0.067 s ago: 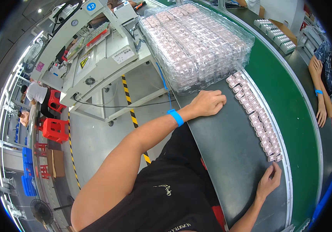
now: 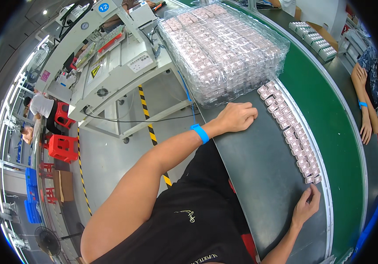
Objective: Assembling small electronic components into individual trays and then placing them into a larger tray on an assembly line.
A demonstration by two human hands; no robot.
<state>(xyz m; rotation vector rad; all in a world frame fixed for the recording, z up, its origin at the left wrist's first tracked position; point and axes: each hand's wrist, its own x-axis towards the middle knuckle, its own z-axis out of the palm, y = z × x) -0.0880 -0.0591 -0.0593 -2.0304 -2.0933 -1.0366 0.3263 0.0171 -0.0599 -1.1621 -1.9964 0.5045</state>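
On the left, my left hand (image 2: 237, 117), with a blue wristband (image 2: 200, 133) behind it, is loosely curled at the left side of the dark tabletop (image 2: 259, 167); I cannot tell whether anything small is inside it. I would keep it here, clear of the work and of the clear plastic trays (image 2: 224, 48) stacked at the far end, since a knock there could disturb their load.

Further right, the small pale pink pieces (image 2: 300, 155) stand in a long double row, running from just beside the stack toward me along the metal rail (image 2: 329, 220). The nearest pair looks a little skewed, so light, square pressure from the fingertips seems best; a hard shove could buckle the row, I judge. The rail should serve as a straight guide.

My right hand (image 2: 305, 206) is at the near end of the row, thumb and forefinger narrowly apart, with nothing visible between them. The forefinger is close against the last piece; whether it touches, I cannot tell.

Against the earlier frame, I find hardly any difference: both my hands, the row and the trays keep their places.
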